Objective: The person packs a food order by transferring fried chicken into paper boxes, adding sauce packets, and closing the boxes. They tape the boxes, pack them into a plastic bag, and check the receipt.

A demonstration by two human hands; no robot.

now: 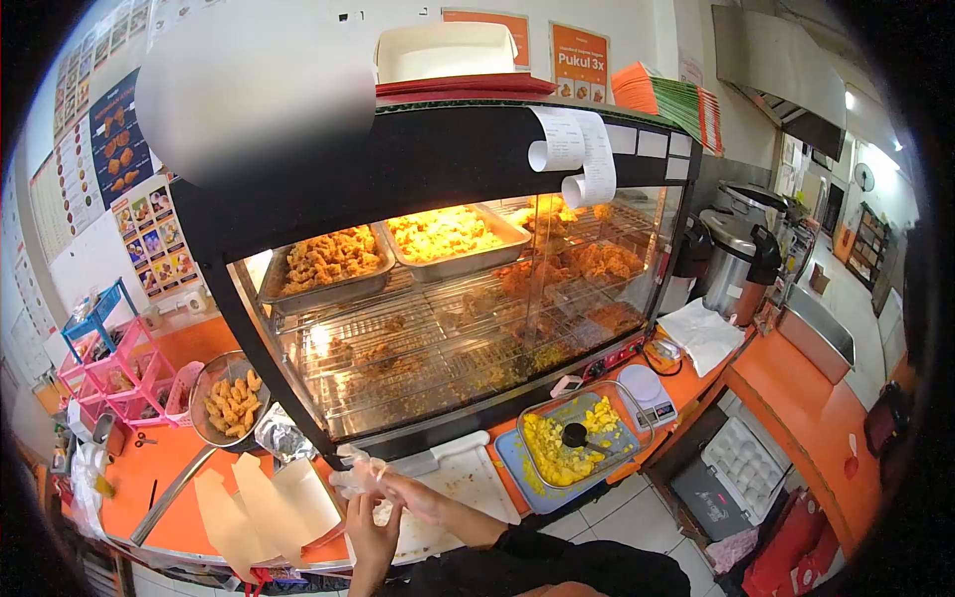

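Above the white cutting board [453, 497], my two hands are close together. A thin clear plastic glove [360, 472] covers the fingers of my right hand [420, 499], which point left and look stretched out. My left hand [373, 532] pinches the plastic near the right hand's wrist side. Just behind them lies a large knife or cleaver with a white handle [460, 448]. Open brown paper boxes [264, 512] stand left of my hands. To the right, a metal tray [542, 476] with chopped yellow pieces and a black round-handled tool rests on a blue tray [515, 468].
A heated glass cabinet [448, 338] with trays of fried food spans the middle. A strainer [204, 383] of fried pieces, crumpled foil [286, 433] and pink baskets [129, 383] are at left. A kitchen scale [647, 393] and white cloth [701, 333] are at right.
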